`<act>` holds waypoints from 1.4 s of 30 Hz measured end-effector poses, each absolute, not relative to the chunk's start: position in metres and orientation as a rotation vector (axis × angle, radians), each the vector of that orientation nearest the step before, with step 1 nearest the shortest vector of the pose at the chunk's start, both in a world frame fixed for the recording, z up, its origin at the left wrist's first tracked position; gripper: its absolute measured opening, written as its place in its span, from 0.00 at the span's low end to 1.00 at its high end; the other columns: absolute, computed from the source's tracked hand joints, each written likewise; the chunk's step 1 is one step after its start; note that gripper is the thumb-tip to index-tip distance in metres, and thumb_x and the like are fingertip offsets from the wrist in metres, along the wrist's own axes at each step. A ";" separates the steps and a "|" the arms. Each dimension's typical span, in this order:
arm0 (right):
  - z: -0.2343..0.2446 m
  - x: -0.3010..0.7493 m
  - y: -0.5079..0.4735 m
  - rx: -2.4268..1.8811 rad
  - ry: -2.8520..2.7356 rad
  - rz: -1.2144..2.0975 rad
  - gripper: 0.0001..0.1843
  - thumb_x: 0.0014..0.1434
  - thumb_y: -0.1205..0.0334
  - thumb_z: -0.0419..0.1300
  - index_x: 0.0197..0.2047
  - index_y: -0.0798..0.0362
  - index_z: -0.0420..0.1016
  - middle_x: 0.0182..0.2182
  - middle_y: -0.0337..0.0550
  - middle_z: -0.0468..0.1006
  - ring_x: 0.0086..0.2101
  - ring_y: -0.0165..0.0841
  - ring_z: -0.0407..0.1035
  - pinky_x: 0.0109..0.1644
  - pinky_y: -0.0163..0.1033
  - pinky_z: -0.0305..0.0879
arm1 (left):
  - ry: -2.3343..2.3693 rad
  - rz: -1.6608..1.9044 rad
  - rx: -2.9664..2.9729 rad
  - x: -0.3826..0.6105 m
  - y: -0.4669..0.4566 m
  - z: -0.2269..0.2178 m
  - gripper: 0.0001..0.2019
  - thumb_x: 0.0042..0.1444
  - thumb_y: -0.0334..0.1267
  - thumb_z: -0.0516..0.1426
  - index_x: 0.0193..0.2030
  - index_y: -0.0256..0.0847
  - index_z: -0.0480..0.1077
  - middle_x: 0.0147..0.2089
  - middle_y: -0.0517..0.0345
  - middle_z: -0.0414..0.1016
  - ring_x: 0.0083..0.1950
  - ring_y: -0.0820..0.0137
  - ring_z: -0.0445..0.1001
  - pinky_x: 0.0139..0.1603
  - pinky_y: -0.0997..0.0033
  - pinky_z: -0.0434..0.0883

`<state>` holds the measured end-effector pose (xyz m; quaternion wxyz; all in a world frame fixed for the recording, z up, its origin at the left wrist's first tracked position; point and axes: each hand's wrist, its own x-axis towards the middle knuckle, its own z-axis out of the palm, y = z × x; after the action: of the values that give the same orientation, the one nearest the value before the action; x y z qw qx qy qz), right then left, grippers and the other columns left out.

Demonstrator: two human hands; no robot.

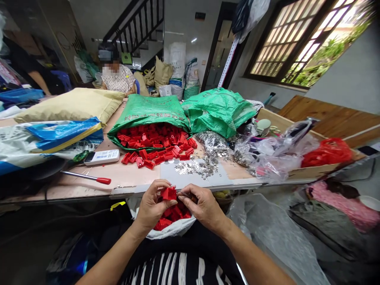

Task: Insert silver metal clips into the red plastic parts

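My left hand (152, 204) is closed around a red plastic part (168, 193), held up above a white sack (169, 232) in my lap. Close beside it, my right hand (203, 206) pinches a thin dark piece, too small to name, at the part's right side. More red parts (173, 213) lie in the sack below both hands. On the table just ahead are small silvery metal pieces (196, 168) spread over a grey sheet (169, 176). Red parts (154, 138) also spill from the mouth of a green woven sack (151, 105).
Left on the table are a beige sack (74, 101), a white device (101, 157) and a red-tipped lever (102, 180). To the right stand a second green sack (219, 109), clear plastic bags (267, 158) and a red bag (326, 152). Another person (118, 75) sits across the table.
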<state>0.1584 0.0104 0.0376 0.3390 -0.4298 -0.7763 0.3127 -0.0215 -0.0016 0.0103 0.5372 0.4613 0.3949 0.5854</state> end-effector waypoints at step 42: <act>0.034 0.154 0.015 -0.997 -2.005 1.061 0.09 0.62 0.60 0.56 0.36 0.54 0.76 0.31 0.41 0.73 0.32 0.31 0.67 0.37 0.35 0.61 | 1.015 1.544 1.321 -0.016 -0.012 -0.020 0.16 0.48 0.33 0.65 0.45 0.42 0.71 0.51 0.52 0.78 0.58 0.60 0.72 0.62 0.56 0.67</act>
<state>0.1539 0.0151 0.0343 0.3257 -0.3805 -0.7651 0.4047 -0.0159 -0.0122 -0.0201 0.4215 0.5273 0.4054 0.6164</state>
